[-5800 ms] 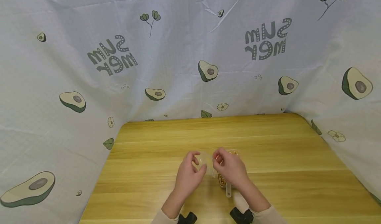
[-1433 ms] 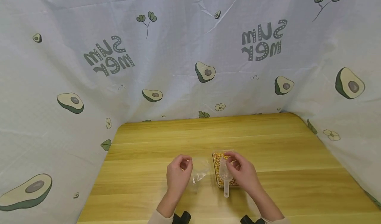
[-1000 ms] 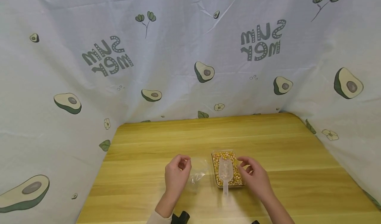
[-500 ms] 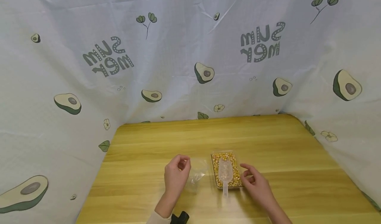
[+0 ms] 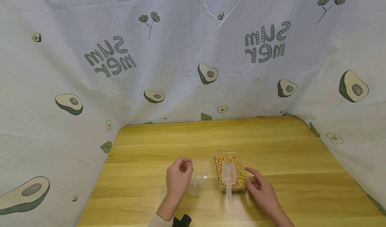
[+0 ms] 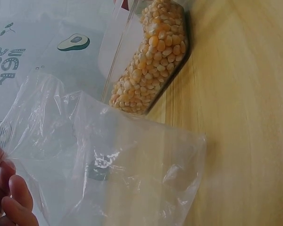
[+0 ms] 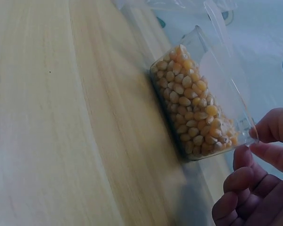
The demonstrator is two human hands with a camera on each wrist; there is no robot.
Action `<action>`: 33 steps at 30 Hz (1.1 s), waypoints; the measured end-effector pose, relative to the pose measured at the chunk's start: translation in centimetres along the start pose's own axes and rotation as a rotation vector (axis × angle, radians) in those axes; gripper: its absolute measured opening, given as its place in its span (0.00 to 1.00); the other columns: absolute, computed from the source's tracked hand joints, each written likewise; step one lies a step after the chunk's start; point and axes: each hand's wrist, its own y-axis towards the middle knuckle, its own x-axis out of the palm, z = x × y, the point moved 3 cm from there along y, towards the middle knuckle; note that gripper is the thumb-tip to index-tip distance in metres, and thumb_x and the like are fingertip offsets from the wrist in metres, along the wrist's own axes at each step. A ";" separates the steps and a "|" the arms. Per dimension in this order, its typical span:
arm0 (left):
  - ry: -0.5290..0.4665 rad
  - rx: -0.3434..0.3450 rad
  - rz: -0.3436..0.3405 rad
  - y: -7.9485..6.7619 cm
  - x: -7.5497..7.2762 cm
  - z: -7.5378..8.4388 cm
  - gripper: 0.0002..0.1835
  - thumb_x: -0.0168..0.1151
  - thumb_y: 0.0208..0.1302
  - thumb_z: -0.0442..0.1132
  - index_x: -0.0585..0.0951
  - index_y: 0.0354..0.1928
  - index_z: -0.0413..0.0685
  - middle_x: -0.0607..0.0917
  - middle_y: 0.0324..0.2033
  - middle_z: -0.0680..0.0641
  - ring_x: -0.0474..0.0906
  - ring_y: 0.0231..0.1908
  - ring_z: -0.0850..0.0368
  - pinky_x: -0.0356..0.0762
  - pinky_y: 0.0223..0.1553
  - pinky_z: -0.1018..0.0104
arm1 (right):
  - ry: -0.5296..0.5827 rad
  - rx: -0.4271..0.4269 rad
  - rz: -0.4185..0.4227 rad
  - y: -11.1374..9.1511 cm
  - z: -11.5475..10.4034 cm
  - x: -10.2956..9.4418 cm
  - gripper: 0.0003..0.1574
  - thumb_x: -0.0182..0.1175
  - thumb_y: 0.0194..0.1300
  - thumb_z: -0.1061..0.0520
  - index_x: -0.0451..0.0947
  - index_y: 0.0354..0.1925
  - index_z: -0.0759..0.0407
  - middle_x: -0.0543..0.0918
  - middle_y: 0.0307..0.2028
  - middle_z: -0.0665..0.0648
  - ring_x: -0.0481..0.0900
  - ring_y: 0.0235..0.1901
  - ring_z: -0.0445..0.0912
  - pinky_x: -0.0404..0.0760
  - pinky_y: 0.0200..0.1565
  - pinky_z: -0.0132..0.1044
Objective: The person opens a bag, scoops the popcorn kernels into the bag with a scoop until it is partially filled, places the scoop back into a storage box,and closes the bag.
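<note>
Gathered fingertips of my left hand (image 5: pixel 178 174) pinch a clear plastic bag (image 6: pixel 132 160) by its top edge. The bag hangs limp and thin, with nothing visible inside. To its right stands a clear rectangular container (image 5: pixel 231 189) of yellow corn kernels (image 7: pixel 186 101). A translucent white scoop (image 5: pixel 228 173) lies on the kernels, its handle reaching over the near rim toward me. My right hand (image 5: pixel 263 190) is at the container's right side. In the right wrist view its curled thumb and finger pinch the upper edge at a corner, while the other fingers stay loosely bent.
Everything rests on a wood-grain table (image 5: pixel 144 193). White cloth (image 5: pixel 175 52) printed with avocados hangs behind the table and along both sides. A black wrist mount (image 5: pixel 182 221) shows below my left sleeve.
Both hands were close together over the bag at first. My right hand has since let go, drawn right past the scoop and settled at the container's side. My left hand keeps the bag.
</note>
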 end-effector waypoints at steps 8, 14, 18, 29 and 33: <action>0.002 -0.004 -0.001 0.0 0.0 0.1 0.05 0.68 0.57 0.32 0.86 0.29 0.51 0.81 0.17 0.57 0.74 0.20 0.71 0.74 0.24 0.74 | -0.009 0.047 -0.024 0.3 0.1 0.0 0.28 0.61 0.65 0.63 0.75 0.63 0.57 0.81 0.27 0.52 0.68 0.21 0.34 0.69 0.25 0.30; 0.001 -0.003 -0.006 -0.1 0.0 0.0 0.04 0.68 0.57 0.32 0.86 0.30 0.50 0.81 0.17 0.57 0.74 0.20 0.71 0.73 0.23 0.74 | -0.052 0.038 -0.031 0.6 0.3 -0.4 0.28 0.60 0.64 0.64 0.76 0.63 0.56 0.83 0.30 0.54 0.70 0.24 0.34 0.71 0.27 0.30; 0.003 -0.009 -0.005 -0.1 -0.1 0.0 0.04 0.68 0.57 0.32 0.86 0.30 0.51 0.81 0.17 0.57 0.73 0.20 0.71 0.73 0.23 0.74 | -0.090 0.038 -0.032 1.0 0.6 -0.8 0.26 0.60 0.66 0.62 0.77 0.62 0.54 0.83 0.32 0.54 0.71 0.25 0.34 0.71 0.27 0.30; 0.008 -0.027 -0.011 -0.1 -0.2 0.0 0.05 0.68 0.58 0.33 0.86 0.29 0.52 0.81 0.18 0.57 0.74 0.20 0.71 0.74 0.24 0.73 | -0.074 0.041 -0.074 2.5 1.1 -1.9 0.25 0.57 0.67 0.64 0.78 0.61 0.56 0.80 0.36 0.58 0.70 0.23 0.35 0.71 0.24 0.31; 0.009 -0.031 -0.013 -0.1 -0.2 0.0 0.05 0.68 0.58 0.33 0.86 0.29 0.53 0.81 0.18 0.57 0.74 0.20 0.71 0.74 0.24 0.73 | -0.064 0.021 -0.086 3.0 1.2 -2.1 0.24 0.56 0.67 0.65 0.78 0.61 0.57 0.80 0.36 0.57 0.69 0.22 0.35 0.71 0.23 0.31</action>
